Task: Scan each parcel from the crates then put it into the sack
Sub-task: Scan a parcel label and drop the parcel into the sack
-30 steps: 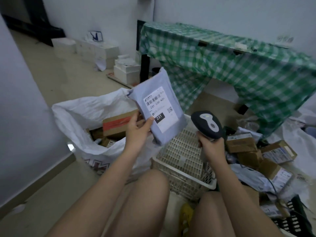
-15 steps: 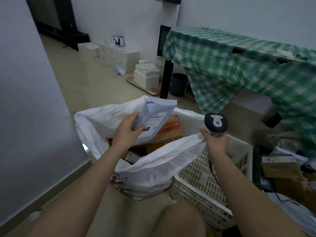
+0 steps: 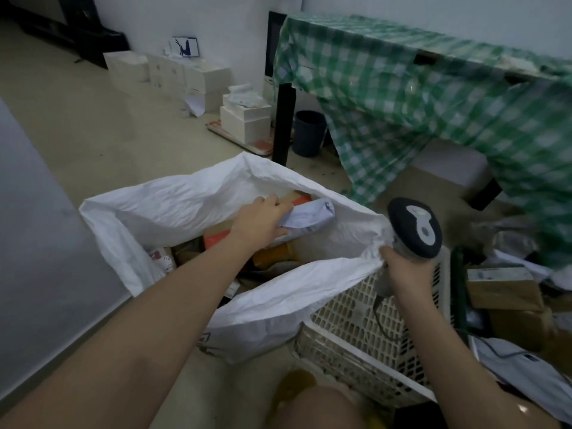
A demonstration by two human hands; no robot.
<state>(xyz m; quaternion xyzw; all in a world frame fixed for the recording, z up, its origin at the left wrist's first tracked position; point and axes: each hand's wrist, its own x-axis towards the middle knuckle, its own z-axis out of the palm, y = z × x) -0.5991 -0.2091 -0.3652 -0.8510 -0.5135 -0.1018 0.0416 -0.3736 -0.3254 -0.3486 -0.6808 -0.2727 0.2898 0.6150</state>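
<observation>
Lowered since before, the left hand (image 3: 263, 222) grips the soft grey parcel (image 3: 305, 216) inside the crinkled white sack (image 3: 294, 300); the right hand (image 3: 402, 269) clutches the rounded scanner (image 3: 414, 227).

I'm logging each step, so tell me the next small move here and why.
Probably let go: the left hand grips the grey plastic mailer parcel already inside the mouth of the white woven sack, above boxes there, while the right hand holds the rim open with the black handheld scanner.

The left hand (image 3: 260, 222) hides much of the grey parcel (image 3: 309, 215).
</observation>
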